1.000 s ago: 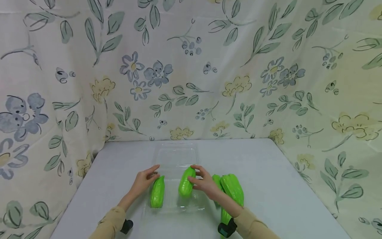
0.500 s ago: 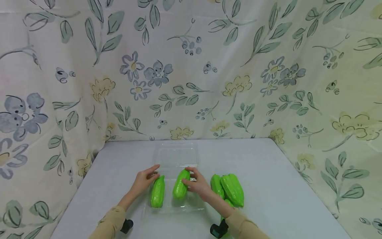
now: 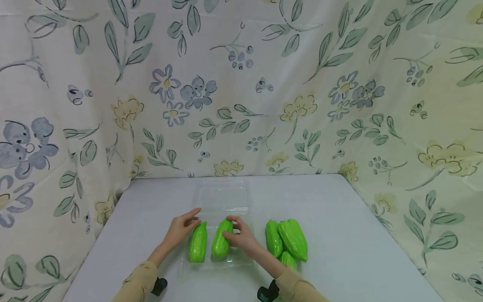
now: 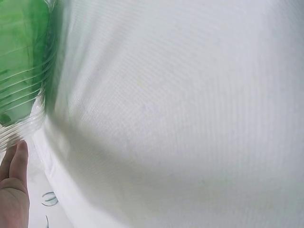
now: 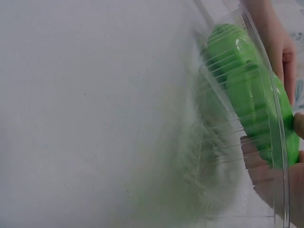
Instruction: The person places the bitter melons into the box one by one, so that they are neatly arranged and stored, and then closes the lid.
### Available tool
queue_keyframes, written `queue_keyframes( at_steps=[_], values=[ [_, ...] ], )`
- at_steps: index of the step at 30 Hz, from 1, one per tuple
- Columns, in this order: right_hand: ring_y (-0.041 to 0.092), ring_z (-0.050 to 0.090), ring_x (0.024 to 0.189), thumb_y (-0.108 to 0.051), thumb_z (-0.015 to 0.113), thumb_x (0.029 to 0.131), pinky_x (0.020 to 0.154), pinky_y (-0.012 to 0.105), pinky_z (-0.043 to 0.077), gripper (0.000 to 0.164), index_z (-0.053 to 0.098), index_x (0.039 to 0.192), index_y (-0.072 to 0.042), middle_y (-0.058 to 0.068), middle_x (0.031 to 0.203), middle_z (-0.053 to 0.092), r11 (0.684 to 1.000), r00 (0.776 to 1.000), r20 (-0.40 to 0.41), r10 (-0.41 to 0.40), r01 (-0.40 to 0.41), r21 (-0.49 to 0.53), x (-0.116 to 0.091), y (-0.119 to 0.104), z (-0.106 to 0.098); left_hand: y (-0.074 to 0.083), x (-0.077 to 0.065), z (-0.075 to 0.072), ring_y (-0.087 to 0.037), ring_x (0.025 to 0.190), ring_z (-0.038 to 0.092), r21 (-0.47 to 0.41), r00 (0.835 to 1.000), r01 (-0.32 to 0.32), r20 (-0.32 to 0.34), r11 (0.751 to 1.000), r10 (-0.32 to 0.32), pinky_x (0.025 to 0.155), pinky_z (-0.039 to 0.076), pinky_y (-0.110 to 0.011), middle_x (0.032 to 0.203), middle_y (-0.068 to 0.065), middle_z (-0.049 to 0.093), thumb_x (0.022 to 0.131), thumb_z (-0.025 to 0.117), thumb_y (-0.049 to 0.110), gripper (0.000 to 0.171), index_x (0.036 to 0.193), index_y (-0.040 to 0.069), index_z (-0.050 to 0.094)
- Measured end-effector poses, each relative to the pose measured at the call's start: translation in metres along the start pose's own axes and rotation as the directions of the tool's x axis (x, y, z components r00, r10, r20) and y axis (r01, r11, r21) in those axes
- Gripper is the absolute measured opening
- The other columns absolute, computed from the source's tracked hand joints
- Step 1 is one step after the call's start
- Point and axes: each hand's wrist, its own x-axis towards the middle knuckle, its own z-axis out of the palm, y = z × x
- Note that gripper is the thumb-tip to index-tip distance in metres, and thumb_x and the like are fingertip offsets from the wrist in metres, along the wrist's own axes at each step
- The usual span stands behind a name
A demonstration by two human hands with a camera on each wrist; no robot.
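Note:
Two bright green ribbed vegetables with pointed tips are over the open clear plastic container [image 3: 235, 263]. The left one [image 3: 198, 245] lies inside, along the container's left side. My left hand [image 3: 180, 230] is at the back left corner of the container, its fingertips at the rim and close to that vegetable's tip. My right hand [image 3: 241, 238] grips the second green vegetable [image 3: 220, 243] between thumb and fingers, beside the first. In the right wrist view, this held vegetable [image 5: 256, 109] shows through the clear wall. Whether it touches the container's floor is hard to tell.
Several more green vegetables [image 3: 293, 239] lie in a group on the white table [image 3: 347, 247], right of the container. The container's lid [image 3: 222, 194] is folded back behind it. A flower-patterned cloth [image 3: 241, 92] hangs behind and at the sides.
My right hand has carried its green vegetable leftward and slightly towards me, closer to the one at the left. The left hand has stayed in place.

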Motion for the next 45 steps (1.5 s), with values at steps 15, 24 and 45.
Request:
queue_keyframes(
  at_steps=[15, 24, 45],
  values=[
    [0.028, 0.059, 0.102, -0.013, 0.065, 0.090, 0.076, 0.038, 0.059, 0.052, 0.043, 0.136, -0.005, 0.027, 0.130, 0.047, 1.000, 1.000, 0.025, -0.016, 0.017, -0.015, 0.005, 0.001, 0.010, -0.001, 0.000, 0.000, -0.028, 0.105, 0.066, -0.001, 1.000, -0.006, -0.002, 1.000, 0.006, 0.088, 0.055, -0.039, 0.133, -0.013, 0.057, 0.088, 0.067, 0.015, 0.046, 0.131, 0.005, 0.056],
    [0.035, 0.058, 0.107, -0.014, 0.065, 0.089, 0.078, 0.042, 0.057, 0.051, 0.046, 0.135, -0.006, 0.026, 0.131, 0.049, 0.995, 0.998, 0.051, -0.031, 0.036, -0.094, 0.007, 0.000, 0.016, -0.003, 0.002, 0.000, -0.028, 0.106, 0.066, -0.005, 1.000, -0.008, 0.002, 1.000, 0.008, 0.088, 0.055, -0.038, 0.134, -0.013, 0.057, 0.088, 0.067, 0.015, 0.046, 0.132, 0.005, 0.055],
    [0.043, 0.055, 0.115, -0.011, 0.068, 0.085, 0.083, 0.046, 0.055, 0.059, 0.045, 0.139, -0.009, 0.027, 0.137, 0.045, 0.988, 0.992, 0.122, 0.015, 0.004, -0.156, 0.009, -0.003, 0.019, 0.000, 0.000, -0.002, -0.029, 0.100, 0.068, 0.029, 0.998, -0.055, -0.014, 0.998, 0.055, 0.081, 0.057, -0.041, 0.124, -0.017, 0.063, 0.089, 0.066, 0.011, 0.043, 0.131, 0.005, 0.057]
  ],
)
